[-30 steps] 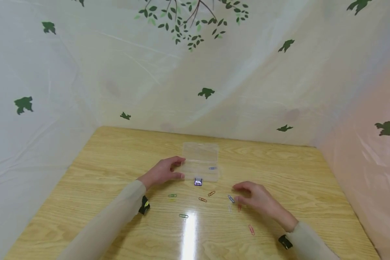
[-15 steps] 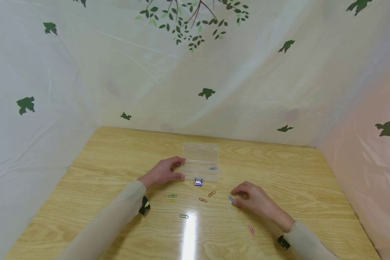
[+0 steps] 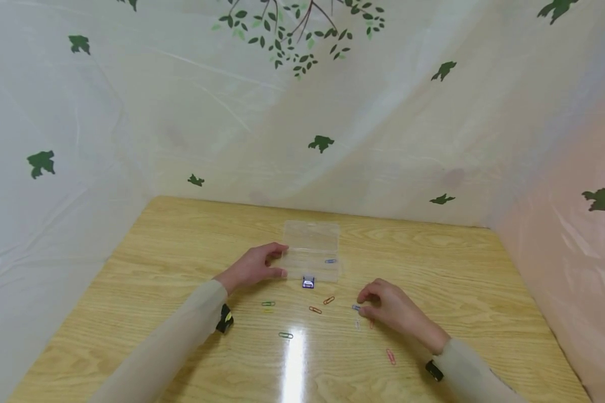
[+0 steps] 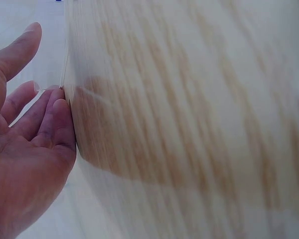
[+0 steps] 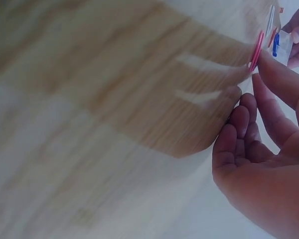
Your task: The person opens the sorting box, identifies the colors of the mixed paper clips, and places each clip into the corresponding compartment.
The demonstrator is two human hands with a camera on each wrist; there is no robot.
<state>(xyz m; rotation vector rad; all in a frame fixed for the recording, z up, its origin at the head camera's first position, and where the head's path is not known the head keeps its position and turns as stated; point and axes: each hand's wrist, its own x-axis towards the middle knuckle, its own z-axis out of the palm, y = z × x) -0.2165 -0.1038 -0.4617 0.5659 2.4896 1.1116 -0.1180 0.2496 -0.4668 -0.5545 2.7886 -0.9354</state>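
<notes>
A clear plastic box (image 3: 310, 235) stands with its lid up at the middle of the table, a blue paper clip (image 3: 330, 261) inside it. My left hand (image 3: 252, 265) rests at the box's left side, fingers and thumb spread, tips at its edge. My right hand (image 3: 394, 307), fingers curled, pinches another blue paper clip (image 3: 355, 307) low over the table; part of that clip is hidden by the thumb. Just below lie a white paper clip (image 3: 357, 324) and a red paper clip (image 3: 371, 324). In the right wrist view a pink paper clip (image 5: 256, 50) shows beside the thumb.
Two orange-red paper clips, one of them this paper clip (image 3: 315, 309), lie in front of the box. Toward the left are green (image 3: 268, 304), yellow (image 3: 268, 311) and dark green paper clips (image 3: 285, 336). A pink-red paper clip (image 3: 390, 356) lies near the right forearm. Sheeting (image 3: 232, 140) surrounds the table.
My right hand has moved slightly left, its finger and thumb coming together at the blue paper clip, which has turned more level. The left hand and the box have stayed in place.
</notes>
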